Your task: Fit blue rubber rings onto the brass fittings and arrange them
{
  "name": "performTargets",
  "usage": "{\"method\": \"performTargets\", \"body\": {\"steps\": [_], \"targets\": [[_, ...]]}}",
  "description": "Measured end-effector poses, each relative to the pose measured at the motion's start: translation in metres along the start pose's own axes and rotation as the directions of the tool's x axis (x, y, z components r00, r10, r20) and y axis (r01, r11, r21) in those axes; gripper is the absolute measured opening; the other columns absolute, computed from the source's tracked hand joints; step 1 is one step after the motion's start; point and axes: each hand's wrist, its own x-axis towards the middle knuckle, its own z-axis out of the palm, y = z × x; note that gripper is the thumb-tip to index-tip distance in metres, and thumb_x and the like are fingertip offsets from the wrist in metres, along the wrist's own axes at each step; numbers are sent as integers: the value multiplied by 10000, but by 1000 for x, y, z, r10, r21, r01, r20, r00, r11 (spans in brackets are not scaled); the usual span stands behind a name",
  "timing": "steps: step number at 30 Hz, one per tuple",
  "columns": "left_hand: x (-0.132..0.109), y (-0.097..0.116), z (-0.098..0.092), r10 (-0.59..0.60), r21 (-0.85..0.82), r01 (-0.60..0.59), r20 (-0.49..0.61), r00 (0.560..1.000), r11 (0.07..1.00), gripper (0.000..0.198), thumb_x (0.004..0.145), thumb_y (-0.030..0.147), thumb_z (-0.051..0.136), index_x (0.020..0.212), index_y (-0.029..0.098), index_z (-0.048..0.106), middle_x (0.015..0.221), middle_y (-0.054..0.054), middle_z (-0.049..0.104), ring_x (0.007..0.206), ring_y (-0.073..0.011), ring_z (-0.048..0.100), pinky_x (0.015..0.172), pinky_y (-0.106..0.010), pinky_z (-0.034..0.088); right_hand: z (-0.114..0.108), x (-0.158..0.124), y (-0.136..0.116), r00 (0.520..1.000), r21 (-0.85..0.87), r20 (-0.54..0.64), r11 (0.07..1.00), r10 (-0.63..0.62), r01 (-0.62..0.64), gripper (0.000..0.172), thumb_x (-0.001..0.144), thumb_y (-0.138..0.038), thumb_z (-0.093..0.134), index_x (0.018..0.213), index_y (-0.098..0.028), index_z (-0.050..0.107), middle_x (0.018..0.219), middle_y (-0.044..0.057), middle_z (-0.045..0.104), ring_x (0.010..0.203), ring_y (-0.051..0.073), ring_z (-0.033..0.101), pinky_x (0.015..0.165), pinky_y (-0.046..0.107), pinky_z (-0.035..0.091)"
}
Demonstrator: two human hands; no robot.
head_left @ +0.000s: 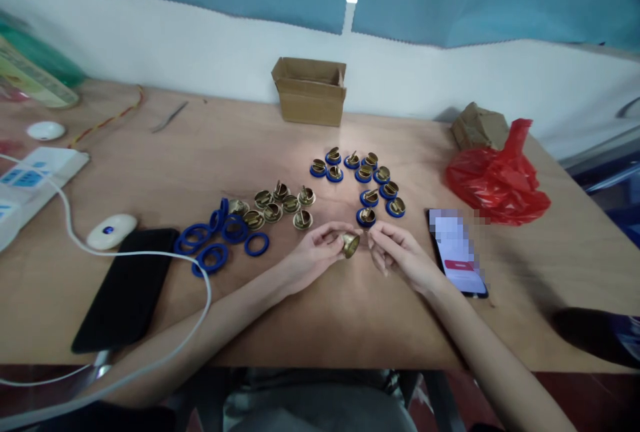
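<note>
Over the middle of the table, my left hand [320, 253] grips a small round brass fitting [351, 246] between thumb and fingers, its wide face tilted toward the right. Close beside it, my right hand [404, 257] has its thumb and index finger pinched together; whatever lies between them is too small to make out. Beyond my hands stand several brass fittings seated in blue rings [369, 198], with tabs sticking up. Left of those lie several bare brass fittings [273, 212]. Loose blue rings [257, 244], some overlapping, are gathered left of my left hand.
An opened cardboard box [313, 102] stands by the wall. At right are a lit phone [457, 255], a red plastic bag [500, 185] and a brown carton [480, 127]. A dark phone [127, 292], white cable [203, 312] and power strip [45, 175] occupy the left.
</note>
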Motion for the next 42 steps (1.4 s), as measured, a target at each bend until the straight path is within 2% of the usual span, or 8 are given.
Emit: {"method": "performTargets", "body": {"steps": [4, 9, 15, 19, 25, 32, 42], "targets": [[2, 1, 0, 15, 29, -14, -15, 1000, 999, 305, 724, 321, 881, 982, 201, 772, 1065, -60, 745, 969, -158, 671, 902, -291, 494, 5, 1, 4, 996, 147, 78, 988, 32, -43, 323, 938, -465, 649, 784, -190, 578, 584, -54, 527, 486, 86, 524, 463, 201, 427], [0, 2, -2, -36, 49, 38, -32, 999, 998, 343, 686, 278, 905, 994, 210, 769, 1045, -52, 746, 946, -154, 676, 879, -297, 520, 6, 2, 3, 997, 169, 64, 984, 39, -50, 290, 935, -431, 668, 802, -181, 604, 644, -33, 575, 562, 93, 570, 536, 209, 464], [0, 1, -3, -34, 73, 36, -37, 999, 997, 317, 665, 185, 903, 943, 190, 752, 1060, -55, 753, 976, -159, 680, 899, -310, 523, 3, 2, 2, 998, 118, 62, 993, 20, -27, 256, 940, -381, 664, 790, -177, 626, 638, -25, 590, 583, 98, 555, 577, 228, 430], [0, 2, -2, -45, 64, 46, -24, 999, 997, 337, 645, 145, 903, 940, 184, 744, 1066, -59, 759, 955, -169, 694, 900, -335, 528, 4, 3, 4, 997, 81, 72, 997, 1, -7, 274, 936, -391, 665, 774, -175, 617, 663, -20, 600, 626, 106, 563, 638, 248, 432], [0, 3, -4, -65, 30, 66, -30, 997, 997, 324, 658, 126, 885, 941, 179, 735, 1076, -59, 755, 1001, -185, 693, 938, -351, 519, 11, 2, 3, 997, 18, 47, 998, -53, 52, 302, 916, -419, 686, 759, -187, 573, 685, -27, 585, 635, 107, 558, 648, 253, 442], [1, 3, -4, -40, 32, 42, -47, 998, 999, 305, 659, 139, 890, 923, 181, 744, 1054, -45, 752, 978, -159, 673, 935, -332, 508, 13, 2, 3, 993, -71, 16, 990, -120, 120, 334, 913, -446, 680, 738, -206, 528, 708, -19, 588, 681, 127, 579, 693, 279, 489], [1, 3, -2, -19, 87, 26, -78, 997, 996, 307, 658, 268, 918, 903, 184, 754, 1009, -48, 762, 940, -157, 683, 900, -313, 507, 12, 2, 4, 995, -108, 13, 989, -101, 102, 337, 903, -468, 682, 744, -212, 532, 715, -6, 599, 677, 139, 578, 677, 291, 483]]}}
